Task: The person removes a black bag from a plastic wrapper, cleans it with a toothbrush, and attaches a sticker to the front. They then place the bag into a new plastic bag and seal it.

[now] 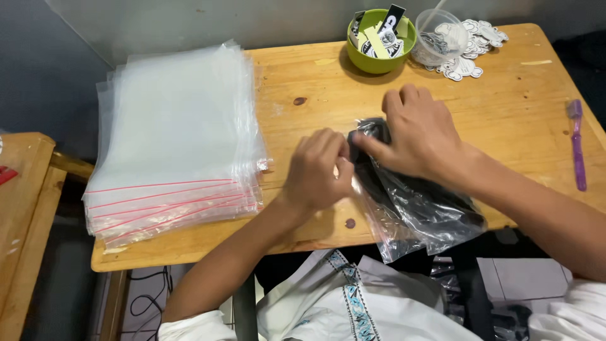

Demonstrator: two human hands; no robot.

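Observation:
A clear plastic bag (416, 218) with a black folded garment inside lies on the wooden table (505, 95), its lower end hanging over the front edge. My left hand (315, 167) pinches the bag's near left corner with curled fingers. My right hand (420, 136) presses down on the bag's top end, thumb against the black cloth. Both hands meet at the bag's upper left part.
A thick stack of clear zip bags (177, 139) with red seal lines covers the table's left side. A green bowl (380, 35) of stickers, a clear cup (440, 35) and loose white stickers (470, 50) stand at the back. A purple tool (577, 145) lies at the right edge.

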